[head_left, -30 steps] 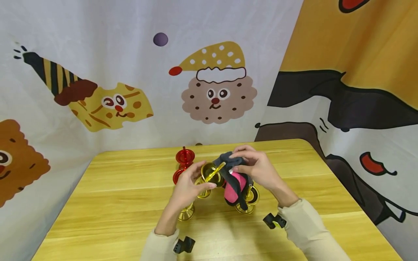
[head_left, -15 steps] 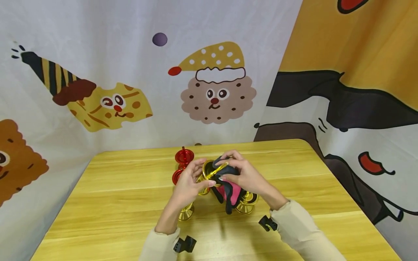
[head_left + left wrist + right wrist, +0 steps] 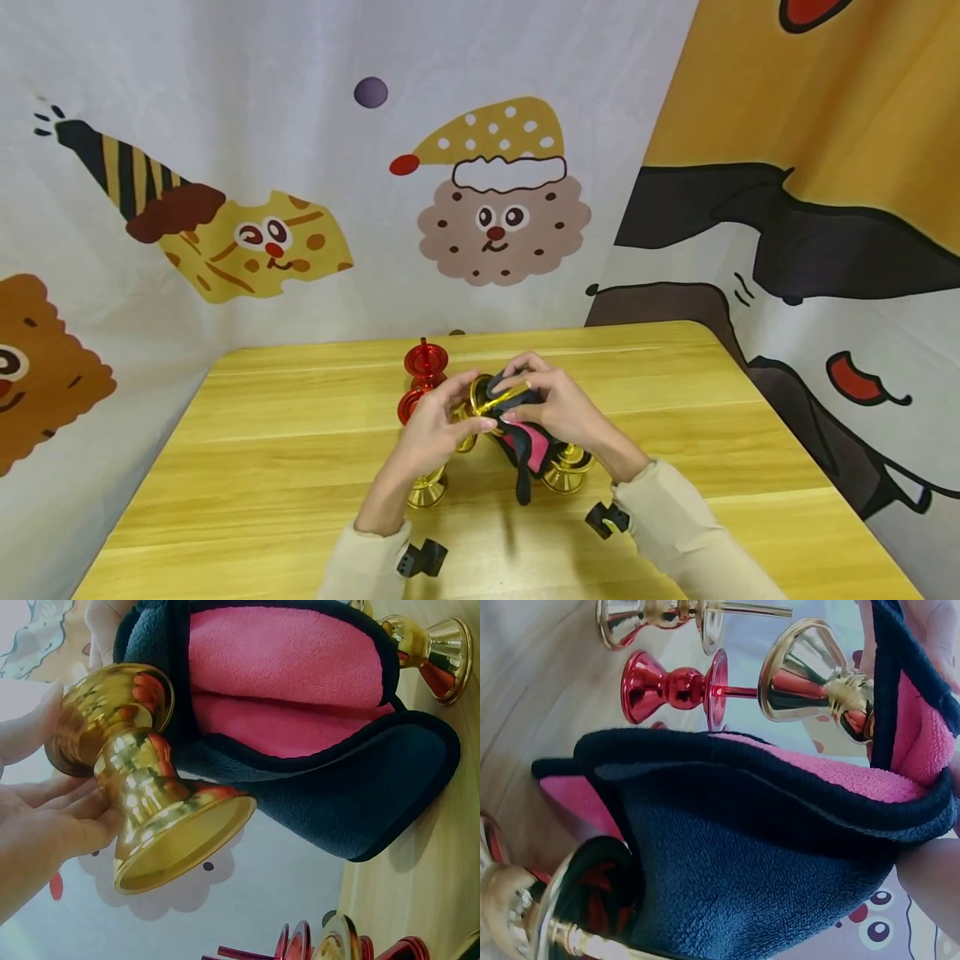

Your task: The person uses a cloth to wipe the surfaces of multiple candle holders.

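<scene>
My left hand [image 3: 435, 425] grips a gold metal candlestick [image 3: 142, 772] by its body, thumb on the dish's rim. It is lifted off the table and tilted, its thin rod pointing up to the right in the head view. My right hand [image 3: 558, 404] pinches a cloth [image 3: 705, 862], dark blue-grey on one face and pink on the other. The bunched part meets the candlestick's dish; the rest hangs below in folds. My right fingertips are partly hidden by the cloth and the rod.
One gold candlestick [image 3: 427, 490] stands below my left hand, another gold candlestick [image 3: 566, 479] under my right wrist. Farther back are a red candlestick [image 3: 426, 360] and, partly behind my left hand, another red candlestick [image 3: 408, 404]. The wooden table [image 3: 262, 467] meets a printed curtain [image 3: 337, 308].
My right hand has moved left with the cloth, up against the dish of the held candlestick. My left hand has stayed nearly in place, and the candlestick is turned slightly.
</scene>
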Demonstrator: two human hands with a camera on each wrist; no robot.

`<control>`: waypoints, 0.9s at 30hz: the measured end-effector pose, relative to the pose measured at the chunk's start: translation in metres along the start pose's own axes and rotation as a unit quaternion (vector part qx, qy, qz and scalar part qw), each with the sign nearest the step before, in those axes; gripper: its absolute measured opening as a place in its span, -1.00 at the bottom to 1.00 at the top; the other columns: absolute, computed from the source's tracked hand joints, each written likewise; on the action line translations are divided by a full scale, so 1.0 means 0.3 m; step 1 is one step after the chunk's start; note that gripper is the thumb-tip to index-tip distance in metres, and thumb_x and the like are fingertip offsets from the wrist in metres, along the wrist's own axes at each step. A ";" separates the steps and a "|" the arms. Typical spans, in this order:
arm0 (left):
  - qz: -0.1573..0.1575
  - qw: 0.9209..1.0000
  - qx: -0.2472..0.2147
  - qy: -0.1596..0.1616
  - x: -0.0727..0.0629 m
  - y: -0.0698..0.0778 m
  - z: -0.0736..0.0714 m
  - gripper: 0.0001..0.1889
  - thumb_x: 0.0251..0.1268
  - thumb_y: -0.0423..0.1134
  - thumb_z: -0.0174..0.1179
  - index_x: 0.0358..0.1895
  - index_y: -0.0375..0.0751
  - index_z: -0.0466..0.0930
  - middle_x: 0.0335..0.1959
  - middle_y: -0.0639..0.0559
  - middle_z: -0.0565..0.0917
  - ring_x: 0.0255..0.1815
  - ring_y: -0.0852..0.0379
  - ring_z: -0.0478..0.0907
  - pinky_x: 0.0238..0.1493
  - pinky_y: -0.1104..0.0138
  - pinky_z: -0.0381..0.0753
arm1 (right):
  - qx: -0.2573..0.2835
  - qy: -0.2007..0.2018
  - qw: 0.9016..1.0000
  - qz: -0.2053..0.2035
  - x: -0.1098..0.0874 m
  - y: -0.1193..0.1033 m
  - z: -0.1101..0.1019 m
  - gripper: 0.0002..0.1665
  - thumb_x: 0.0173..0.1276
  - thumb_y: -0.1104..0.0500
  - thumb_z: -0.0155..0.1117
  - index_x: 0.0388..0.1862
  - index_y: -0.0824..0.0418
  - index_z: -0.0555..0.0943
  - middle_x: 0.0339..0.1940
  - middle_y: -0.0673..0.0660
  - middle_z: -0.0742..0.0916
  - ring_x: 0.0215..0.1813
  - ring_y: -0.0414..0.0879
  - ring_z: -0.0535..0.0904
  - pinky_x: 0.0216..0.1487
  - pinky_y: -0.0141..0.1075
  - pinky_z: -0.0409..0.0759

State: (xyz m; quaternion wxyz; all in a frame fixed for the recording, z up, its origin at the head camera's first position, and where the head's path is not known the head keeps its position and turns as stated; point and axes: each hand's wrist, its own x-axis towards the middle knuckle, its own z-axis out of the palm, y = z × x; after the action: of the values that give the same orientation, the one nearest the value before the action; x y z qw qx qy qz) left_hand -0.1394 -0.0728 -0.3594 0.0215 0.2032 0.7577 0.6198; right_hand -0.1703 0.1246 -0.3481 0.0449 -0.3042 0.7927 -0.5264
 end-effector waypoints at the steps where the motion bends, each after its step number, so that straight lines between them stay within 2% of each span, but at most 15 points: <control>1: 0.004 1.000 0.008 -0.004 0.000 0.002 -0.002 -0.34 0.10 -0.36 0.26 0.27 -0.44 0.21 0.09 -0.26 0.48 0.10 -0.09 0.44 0.07 0.11 0.45 | 0.004 0.002 1.000 0.002 -0.001 0.000 0.000 -0.71 0.04 0.42 0.36 -0.19 0.32 0.67 -0.05 0.16 0.49 0.03 0.05 0.39 -0.09 -0.33 0.54; 6: 0.016 0.999 0.036 -0.015 0.002 0.005 -0.009 -0.34 0.11 -0.34 0.26 0.27 -0.46 0.21 0.10 -0.29 0.48 0.12 -0.13 0.42 0.10 0.09 0.41 | 0.013 0.016 1.000 -0.001 -0.003 0.004 0.001 -0.72 0.02 0.42 0.37 -0.22 0.29 0.68 -0.08 0.14 0.51 -0.01 0.02 0.41 -0.11 -0.32 0.52; 10: 0.006 0.999 0.032 -0.011 0.002 0.001 -0.013 -0.34 0.09 -0.35 0.28 0.26 -0.45 0.22 0.12 -0.30 0.45 0.14 -0.16 0.41 0.06 0.10 0.45 | 0.015 0.026 0.999 -0.014 -0.005 -0.002 -0.011 -0.74 0.04 0.42 0.36 -0.23 0.28 0.69 -0.10 0.14 0.53 -0.02 0.01 0.41 -0.15 -0.32 0.51; 14: -0.027 0.999 0.007 0.020 0.004 -0.003 -0.016 -0.31 -0.01 -0.38 0.35 0.25 -0.37 0.25 0.12 -0.24 0.46 0.14 -0.12 0.41 0.04 0.11 0.47 | 0.035 0.044 0.998 -0.026 -0.005 -0.028 -0.036 -0.73 0.06 0.47 0.31 -0.20 0.35 0.66 -0.07 0.19 0.52 -0.03 0.00 0.43 -0.17 -0.35 0.54; 19: -0.056 0.995 -0.031 0.073 0.009 -0.010 -0.019 -0.28 -0.04 -0.41 0.36 0.26 -0.30 0.24 0.06 -0.18 0.49 0.10 -0.04 0.44 0.15 0.14 0.37 | 0.107 0.113 0.988 -0.022 0.007 -0.059 -0.057 -0.72 0.06 0.53 0.28 -0.18 0.46 0.61 -0.04 0.23 0.48 -0.14 -0.01 0.55 -0.18 -0.34 0.59; 21: -0.058 0.993 -0.051 0.087 0.012 -0.011 -0.017 -0.28 -0.01 -0.41 0.35 0.27 -0.30 0.22 0.07 -0.19 0.49 0.10 -0.04 0.44 0.17 0.14 0.35 | 0.115 0.142 0.983 -0.023 0.013 -0.062 -0.048 -0.72 0.06 0.51 0.29 -0.19 0.46 0.60 -0.04 0.22 0.49 -0.18 0.00 0.58 -0.19 -0.32 0.60; 23: -0.054 0.991 -0.074 0.096 0.015 -0.010 -0.013 -0.28 0.00 -0.41 0.34 0.28 -0.32 0.20 0.08 -0.23 0.48 0.11 -0.06 0.43 0.16 0.16 0.36 | 0.091 0.156 0.983 -0.032 0.017 -0.056 -0.028 -0.71 0.07 0.49 0.31 -0.17 0.45 0.60 -0.03 0.22 0.50 -0.14 0.02 0.57 -0.14 -0.32 0.59; 27: -0.031 0.989 -0.104 0.104 0.019 -0.015 -0.003 -0.28 0.02 -0.46 0.31 0.28 -0.41 0.17 0.13 -0.31 0.43 0.13 -0.12 0.42 0.10 0.17 0.43 | -0.010 0.154 0.987 -0.047 0.009 -0.030 0.025 -0.69 0.11 0.38 0.33 -0.12 0.39 0.61 0.03 0.21 0.51 -0.02 0.03 0.52 -0.08 -0.27 0.56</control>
State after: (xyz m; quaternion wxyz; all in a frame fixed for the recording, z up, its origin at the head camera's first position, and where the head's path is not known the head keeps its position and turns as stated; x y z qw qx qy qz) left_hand -0.1460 -0.0724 -0.3623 -0.0173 0.1102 0.6932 0.7120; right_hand -0.1656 0.1148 -0.3431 -0.1055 -0.2564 0.7801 -0.5609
